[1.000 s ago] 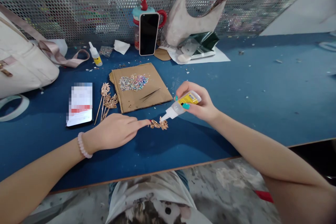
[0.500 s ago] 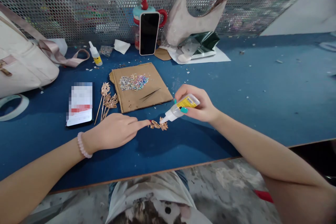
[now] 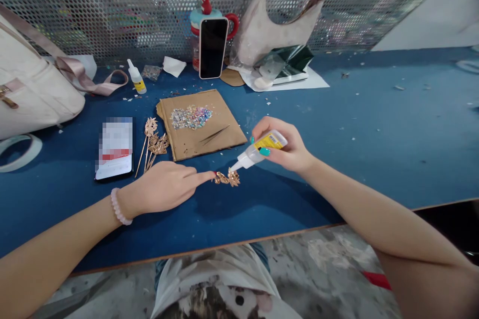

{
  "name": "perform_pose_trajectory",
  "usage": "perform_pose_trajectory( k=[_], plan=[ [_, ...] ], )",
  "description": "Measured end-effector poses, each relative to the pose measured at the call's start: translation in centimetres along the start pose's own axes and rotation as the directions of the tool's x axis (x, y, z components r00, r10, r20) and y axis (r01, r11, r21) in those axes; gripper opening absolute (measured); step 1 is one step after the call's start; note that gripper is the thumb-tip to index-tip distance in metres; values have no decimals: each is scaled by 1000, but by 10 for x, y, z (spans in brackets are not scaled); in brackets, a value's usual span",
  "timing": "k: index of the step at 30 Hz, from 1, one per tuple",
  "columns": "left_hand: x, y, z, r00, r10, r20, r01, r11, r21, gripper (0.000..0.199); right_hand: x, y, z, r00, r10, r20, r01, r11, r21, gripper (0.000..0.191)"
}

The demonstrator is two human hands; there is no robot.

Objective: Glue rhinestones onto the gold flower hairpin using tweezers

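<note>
My right hand (image 3: 286, 147) grips a glue bottle (image 3: 270, 141) with a yellow label, tilted so its white nozzle points down-left. The nozzle tip is at the flower of a gold floral hair stick (image 3: 234, 178) on the table; I cannot tell if they touch. My left hand (image 3: 168, 187) lies palm down, its index finger stretched onto the near end of this ornament and its other fingers curled. Any stem under that hand is hidden. More gold hair sticks (image 3: 150, 144) lie beyond it. Tweezers (image 3: 214, 133) and small colourful rhinestones (image 3: 191, 116) rest on a cardboard piece (image 3: 224, 109).
A lit phone (image 3: 114, 149) lies at left, near a tape roll (image 3: 33, 152) and a white bag (image 3: 37, 84). A second glue bottle (image 3: 136, 78) stands farther back. Another phone (image 3: 213, 48) leans against a cup (image 3: 206, 14). A handbag (image 3: 254, 35) stands by the mesh wall.
The glue bottle and my right hand have shifted slightly up and right, with the nozzle tip a little higher on the flower. My left hand has hardly moved.
</note>
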State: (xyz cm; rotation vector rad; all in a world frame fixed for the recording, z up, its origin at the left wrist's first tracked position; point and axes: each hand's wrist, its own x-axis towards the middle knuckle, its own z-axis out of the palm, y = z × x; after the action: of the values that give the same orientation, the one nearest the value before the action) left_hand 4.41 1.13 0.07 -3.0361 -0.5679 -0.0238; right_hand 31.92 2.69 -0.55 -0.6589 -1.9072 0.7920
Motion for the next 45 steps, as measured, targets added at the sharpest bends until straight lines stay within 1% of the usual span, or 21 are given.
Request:
perform_pose_trajectory(
  k=[6,10,12,16,19,22,32,36,42,45],
  plan=[
    [-1,-1,2,999,7,-44,-8,1000,-11,38,-2,2,0,998,39,-42,-38,999,24,16],
    [-1,0,2,998,-5,-57,5,1000,-8,37,-5,7,0,988,103,-119,-92,992,92,20],
    [-1,1,1,997,-34,-62,33,999,-20,37,-6,10,0,978,135,-160,-111,982,151,21],
    [-1,2,-2,990,-130,-62,126,990,-61,39,-5,13,2,961,184,-206,-130,960,249,24],
    [-2,2,-3,982,-177,-66,172,983,-67,40,-4,12,2,954,216,-209,-143,938,316,27],
    [-2,2,-2,975,-207,-82,202,977,-70,38,-2,12,3,959,212,-189,-131,921,367,31],
    [-2,1,-2,967,-223,-121,211,972,-101,35,-4,15,2,976,161,-144,-101,930,354,25],
    [-1,1,-2,966,-222,-136,207,971,-117,35,-5,15,1,977,160,-140,-110,944,311,25],
    [-1,2,-3,969,-225,-104,214,971,-103,37,-4,15,-1,981,145,-131,-108,961,253,23],
    [-1,2,-3,969,-225,-105,215,972,-92,37,-4,16,-2,984,137,-117,-107,966,235,22]
  ],
)
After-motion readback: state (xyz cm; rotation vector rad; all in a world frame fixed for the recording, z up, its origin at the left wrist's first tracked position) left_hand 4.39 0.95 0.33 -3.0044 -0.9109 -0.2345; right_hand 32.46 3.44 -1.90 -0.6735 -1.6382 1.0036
